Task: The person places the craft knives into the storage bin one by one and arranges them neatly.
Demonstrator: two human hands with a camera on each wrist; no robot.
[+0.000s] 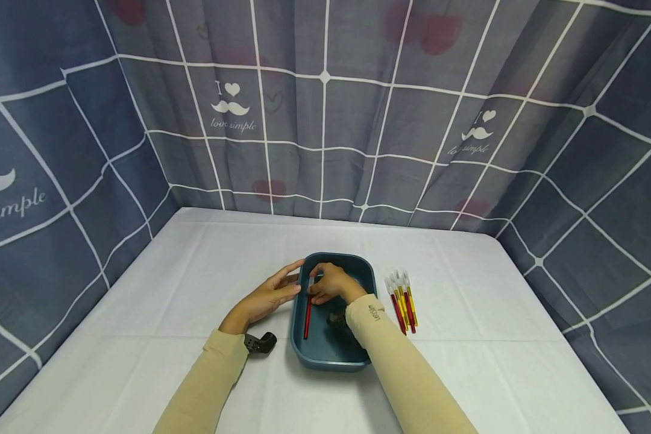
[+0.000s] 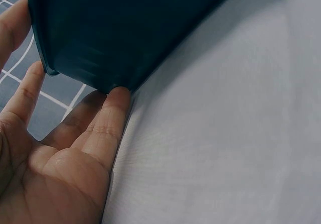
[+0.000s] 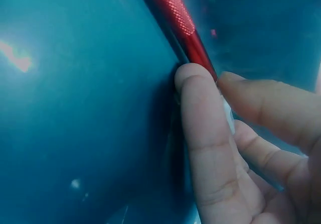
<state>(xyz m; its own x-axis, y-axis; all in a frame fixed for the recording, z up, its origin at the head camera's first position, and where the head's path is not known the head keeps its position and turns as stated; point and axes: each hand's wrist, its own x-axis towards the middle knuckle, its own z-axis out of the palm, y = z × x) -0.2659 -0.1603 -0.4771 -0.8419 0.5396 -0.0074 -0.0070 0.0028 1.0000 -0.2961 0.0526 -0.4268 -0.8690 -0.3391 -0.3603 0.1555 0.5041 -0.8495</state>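
A dark teal plastic tub (image 1: pixel 333 364) sits on the white table. Inside, along its left wall, lies a slim red craft knife (image 1: pixel 307 322) with a knurled handle, tilted slightly. My right hand (image 1: pixel 333 283) reaches into the tub and pinches this knife near its pale capped end; in the right wrist view, thumb and fingers close around the knife (image 3: pixel 175 13) just below the knurling. My left hand (image 1: pixel 268 300) steadies the tub from outside, its extended fingertips touching the left wall and rim. The cap is mostly hidden behind the right fingers.
To the right of the tub, several red and gold craft knives (image 1: pixel 402 304) with clear caps lie in a bunch on the white cloth (image 1: pixel 466 374). A checked curtain (image 1: pixel 298 150) encloses the back and sides. A black wrist camera (image 1: pixel 260 343) sticks out from the left wrist.
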